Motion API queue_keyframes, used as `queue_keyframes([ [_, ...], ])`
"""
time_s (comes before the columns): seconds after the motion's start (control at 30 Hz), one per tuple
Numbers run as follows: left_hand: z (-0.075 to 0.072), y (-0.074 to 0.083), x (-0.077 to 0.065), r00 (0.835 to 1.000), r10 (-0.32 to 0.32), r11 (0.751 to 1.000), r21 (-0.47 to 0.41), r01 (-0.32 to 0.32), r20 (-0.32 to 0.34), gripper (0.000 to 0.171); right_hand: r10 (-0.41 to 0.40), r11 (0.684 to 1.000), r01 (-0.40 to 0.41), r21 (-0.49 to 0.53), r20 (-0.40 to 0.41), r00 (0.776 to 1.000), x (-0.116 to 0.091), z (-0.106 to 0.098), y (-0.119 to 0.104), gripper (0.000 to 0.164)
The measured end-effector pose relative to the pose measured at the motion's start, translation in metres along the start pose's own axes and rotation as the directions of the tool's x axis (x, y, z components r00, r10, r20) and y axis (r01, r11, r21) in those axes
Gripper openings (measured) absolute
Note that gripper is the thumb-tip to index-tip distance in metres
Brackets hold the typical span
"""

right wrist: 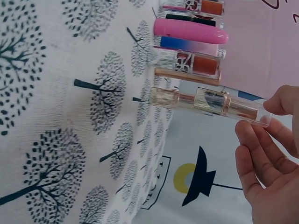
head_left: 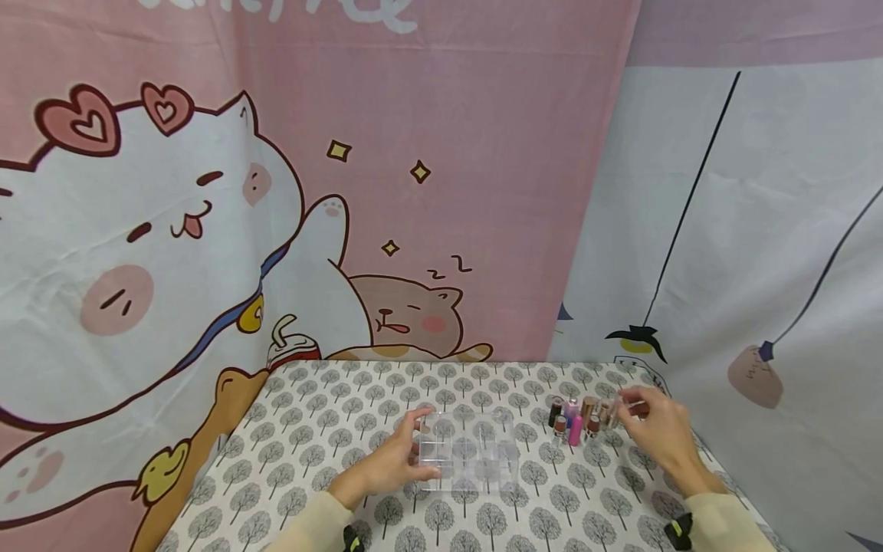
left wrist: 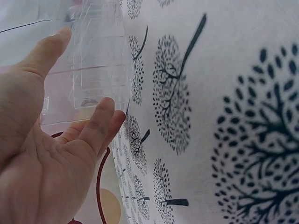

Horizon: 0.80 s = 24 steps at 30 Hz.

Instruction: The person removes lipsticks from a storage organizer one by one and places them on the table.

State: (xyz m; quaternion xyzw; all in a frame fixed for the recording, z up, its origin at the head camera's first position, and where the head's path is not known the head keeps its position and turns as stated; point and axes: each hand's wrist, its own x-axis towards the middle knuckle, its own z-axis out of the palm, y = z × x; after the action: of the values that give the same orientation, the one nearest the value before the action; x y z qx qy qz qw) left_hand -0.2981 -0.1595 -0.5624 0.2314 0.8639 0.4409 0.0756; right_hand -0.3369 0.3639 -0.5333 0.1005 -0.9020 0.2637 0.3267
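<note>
My left hand [head_left: 395,461] holds the left side of a clear plastic organizer box [head_left: 467,454] with several compartments, standing on the table. In the left wrist view its thumb and fingers span the box's wall [left wrist: 96,56]. At the right, my right hand [head_left: 661,431] pinches the clear end of a lipstick tube [right wrist: 233,107] with a gold band between thumb and fingertips. The tube is beside a cluster of upright lipsticks, among them a bright pink tube [right wrist: 189,31], a clear tube with a red-brown part [right wrist: 205,64] and a slim rose-gold one [right wrist: 187,76].
A white cloth with grey tree prints [head_left: 386,510] covers the table. Behind it hang a pink cartoon curtain [head_left: 497,192] and a pale curtain [head_left: 690,253]. A black tube [head_left: 555,414] stands at the left of the lipstick cluster.
</note>
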Motion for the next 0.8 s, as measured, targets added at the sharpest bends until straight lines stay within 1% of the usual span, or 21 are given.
queue_keyframes([
  [0.13,0.000,0.000,0.000,1.000,0.003,1.000,-0.004,-0.003,0.000,0.113,0.032,0.999,-0.032,-0.003,0.066,0.997,-0.002,0.001,0.003,0.025],
  [0.23,-0.001,0.001,0.000,1.000,0.003,1.000,-0.003,-0.003,-0.001,0.112,0.043,0.999,-0.043,-0.006,0.094,0.995,-0.004,0.004,0.006,0.026],
  [0.37,-0.001,0.001,-0.001,1.000,0.002,1.000,-0.007,-0.002,-0.003,0.112,0.049,0.999,-0.046,-0.026,0.107,0.993,-0.007,0.008,0.010,0.025],
  [0.5,-0.001,0.002,-0.003,1.000,0.005,1.000,-0.023,-0.005,-0.003,0.112,0.060,0.998,-0.057,-0.026,0.135,0.989,-0.009,0.010,0.012,0.025],
  [0.67,-0.001,0.003,-0.002,1.000,0.010,1.000,-0.023,-0.010,-0.003,0.113,0.090,0.996,-0.090,-0.013,0.188,0.978,-0.008,0.011,0.015,0.026],
  [0.8,-0.001,0.003,-0.001,1.000,0.005,1.000,-0.011,-0.005,0.000,0.114,0.106,0.994,-0.103,-0.023,0.212,0.971,-0.008,0.012,0.016,0.028],
])
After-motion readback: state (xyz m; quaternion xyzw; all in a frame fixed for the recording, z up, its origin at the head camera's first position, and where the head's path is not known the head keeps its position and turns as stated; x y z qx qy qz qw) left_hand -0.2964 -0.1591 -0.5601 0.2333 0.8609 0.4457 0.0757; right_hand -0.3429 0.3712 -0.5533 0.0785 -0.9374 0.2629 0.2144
